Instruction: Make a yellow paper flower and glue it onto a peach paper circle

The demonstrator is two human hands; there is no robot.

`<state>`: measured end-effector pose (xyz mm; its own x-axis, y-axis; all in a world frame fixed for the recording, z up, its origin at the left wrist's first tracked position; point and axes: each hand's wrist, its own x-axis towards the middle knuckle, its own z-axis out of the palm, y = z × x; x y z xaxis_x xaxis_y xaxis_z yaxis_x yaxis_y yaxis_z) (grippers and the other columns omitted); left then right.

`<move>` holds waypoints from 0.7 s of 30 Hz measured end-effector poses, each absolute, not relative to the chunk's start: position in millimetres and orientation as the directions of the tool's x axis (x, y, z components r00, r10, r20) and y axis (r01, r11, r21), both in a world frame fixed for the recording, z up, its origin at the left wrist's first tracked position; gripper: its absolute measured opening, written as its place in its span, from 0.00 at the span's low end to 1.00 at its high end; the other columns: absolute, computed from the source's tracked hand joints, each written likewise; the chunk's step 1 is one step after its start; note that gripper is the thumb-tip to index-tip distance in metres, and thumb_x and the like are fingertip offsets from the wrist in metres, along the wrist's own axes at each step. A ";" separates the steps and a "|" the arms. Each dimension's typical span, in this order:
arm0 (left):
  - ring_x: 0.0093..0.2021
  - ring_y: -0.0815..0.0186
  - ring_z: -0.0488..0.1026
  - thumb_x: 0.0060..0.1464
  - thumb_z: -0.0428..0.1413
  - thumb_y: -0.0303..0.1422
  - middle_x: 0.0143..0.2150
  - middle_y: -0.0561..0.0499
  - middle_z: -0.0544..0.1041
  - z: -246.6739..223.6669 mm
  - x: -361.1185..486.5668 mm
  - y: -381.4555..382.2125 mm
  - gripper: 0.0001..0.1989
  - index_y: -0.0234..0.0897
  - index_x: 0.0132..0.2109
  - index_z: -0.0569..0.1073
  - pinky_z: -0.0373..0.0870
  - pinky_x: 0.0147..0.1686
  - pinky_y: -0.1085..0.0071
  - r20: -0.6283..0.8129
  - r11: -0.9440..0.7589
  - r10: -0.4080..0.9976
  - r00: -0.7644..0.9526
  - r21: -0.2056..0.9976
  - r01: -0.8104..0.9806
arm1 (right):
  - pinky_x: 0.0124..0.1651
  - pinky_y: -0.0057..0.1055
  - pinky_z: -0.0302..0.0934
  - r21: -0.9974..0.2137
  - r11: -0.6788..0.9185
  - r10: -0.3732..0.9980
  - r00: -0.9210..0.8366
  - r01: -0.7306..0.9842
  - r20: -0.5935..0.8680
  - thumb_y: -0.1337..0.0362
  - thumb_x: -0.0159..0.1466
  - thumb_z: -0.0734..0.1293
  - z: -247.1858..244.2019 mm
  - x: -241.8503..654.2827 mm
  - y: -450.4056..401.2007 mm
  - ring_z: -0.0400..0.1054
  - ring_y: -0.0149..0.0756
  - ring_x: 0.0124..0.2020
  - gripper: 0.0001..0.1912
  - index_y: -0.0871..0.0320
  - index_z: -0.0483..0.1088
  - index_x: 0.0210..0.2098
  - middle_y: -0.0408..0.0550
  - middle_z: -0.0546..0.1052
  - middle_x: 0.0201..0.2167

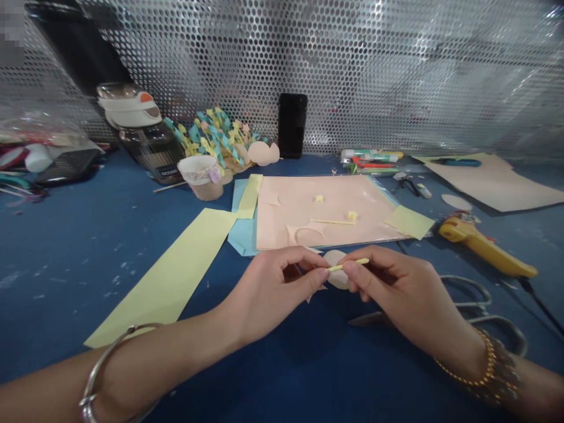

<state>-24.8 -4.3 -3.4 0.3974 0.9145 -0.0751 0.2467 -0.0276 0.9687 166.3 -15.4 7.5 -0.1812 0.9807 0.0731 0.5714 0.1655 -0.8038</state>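
Blue tabletop (185, 376), right hand (396, 288) pinching yellow strip (348, 265), left hand (277, 288) hiding pale paper (335, 276)

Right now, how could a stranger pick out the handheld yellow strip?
Start at the pink sheet on the blue table. In front, the left hand and right hand meet over a pale paper piece. The strip between them is far thinner than the nearby yellow band.
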 end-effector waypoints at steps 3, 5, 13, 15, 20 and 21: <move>0.27 0.69 0.69 0.56 0.53 0.39 0.28 0.51 0.74 -3.1 -24.9 -4.1 0.11 0.36 0.37 0.75 0.67 0.29 0.72 -0.081 -0.036 0.913 0.399 0.961 0.276 | 0.18 0.19 0.65 -0.805 0.160 0.980 -0.188 0.572 0.061 0.54 0.62 0.64 7.1 166.3 -15.1 0.66 0.25 0.20 0.10 0.52 0.73 0.31 0.38 0.71 0.21; 0.28 0.68 0.69 0.56 0.53 0.39 0.28 0.52 0.74 -2.8 -25.1 -4.1 0.12 0.36 0.37 0.75 0.66 0.29 0.72 -0.082 -0.046 0.910 0.407 0.954 0.296 | 0.19 0.19 0.65 -0.798 0.161 0.979 -0.194 0.580 0.057 0.54 0.62 0.64 7.0 166.4 -14.5 0.65 0.25 0.20 0.11 0.52 0.72 0.30 0.38 0.71 0.21; 0.30 0.67 0.70 0.56 0.53 0.39 0.29 0.52 0.76 -2.4 -24.9 -4.5 0.12 0.38 0.38 0.77 0.65 0.30 0.72 -0.104 -0.043 0.903 0.416 0.943 0.329 | 0.21 0.21 0.64 -0.776 0.202 0.971 -0.224 0.598 0.080 0.54 0.63 0.63 6.5 167.1 -13.3 0.65 0.26 0.20 0.13 0.53 0.71 0.27 0.38 0.71 0.20; 0.29 0.67 0.70 0.56 0.53 0.39 0.29 0.51 0.76 -2.5 -25.0 -4.8 0.12 0.38 0.37 0.77 0.65 0.29 0.72 -0.102 -0.043 0.903 0.417 0.944 0.326 | 0.22 0.21 0.64 -0.777 0.189 0.974 -0.216 0.601 0.070 0.54 0.63 0.63 6.8 166.7 -14.0 0.65 0.25 0.20 0.13 0.53 0.71 0.27 0.37 0.71 0.20; 0.28 0.68 0.68 0.55 0.54 0.38 0.27 0.53 0.75 -2.4 -24.7 -5.9 0.10 0.38 0.36 0.78 0.62 0.27 0.74 -0.098 -0.052 0.910 0.402 0.937 0.346 | 0.22 0.21 0.62 -0.778 0.201 0.971 -0.225 0.596 0.078 0.55 0.63 0.63 7.0 165.6 -14.2 0.65 0.26 0.21 0.13 0.54 0.70 0.26 0.38 0.71 0.19; 0.28 0.69 0.68 0.55 0.54 0.37 0.27 0.53 0.75 -1.6 -24.6 -5.8 0.10 0.38 0.36 0.78 0.62 0.27 0.74 -0.100 -0.051 0.909 0.404 0.937 0.346 | 0.22 0.21 0.62 -0.776 0.218 0.968 -0.232 0.592 0.095 0.55 0.63 0.63 6.9 165.5 -13.8 0.65 0.26 0.20 0.13 0.54 0.70 0.25 0.38 0.71 0.19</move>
